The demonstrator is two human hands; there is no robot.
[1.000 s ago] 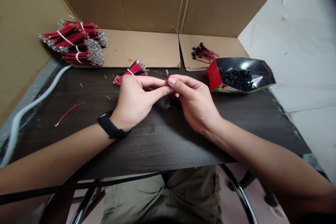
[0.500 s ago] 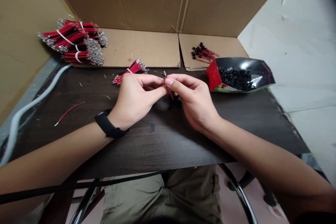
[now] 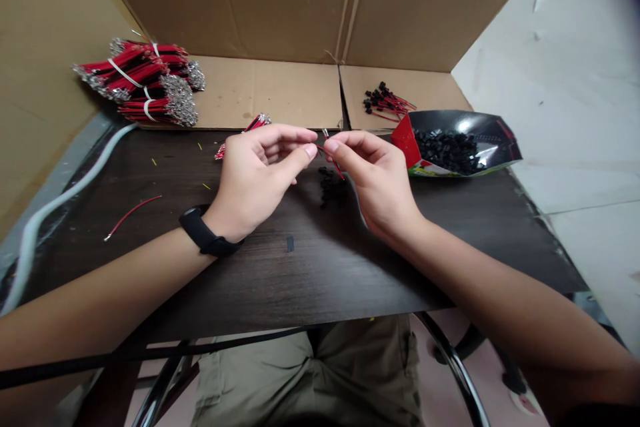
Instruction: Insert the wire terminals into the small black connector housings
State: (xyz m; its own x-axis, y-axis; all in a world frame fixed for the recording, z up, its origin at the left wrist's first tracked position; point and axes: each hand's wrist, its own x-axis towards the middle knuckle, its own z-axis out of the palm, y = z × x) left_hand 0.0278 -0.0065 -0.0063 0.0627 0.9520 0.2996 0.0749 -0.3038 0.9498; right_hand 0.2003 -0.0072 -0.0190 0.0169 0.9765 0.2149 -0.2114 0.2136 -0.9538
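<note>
A short red-and-black wire with bare silvery ends is pinched between the thumb and index finger of my right hand. My left hand, a black band on its wrist, faces it with thumb and index tip closed on a thin dark strand of the wire that spans the small gap between the hands. Below the fingertips, several small black connector housings lie on the dark table. Partly hidden behind my left hand is a tied bundle of red and black wires.
Large tied wire bundles are stacked at the back left on cardboard. Wires with black connectors lie back right, beside an open box of black housings. A single red wire and yellow scraps lie left.
My hands have drawn slightly apart, my right hand shifting right with the wire. The black housings under the fingers show more, and my left hand covers more of the small bundle.
</note>
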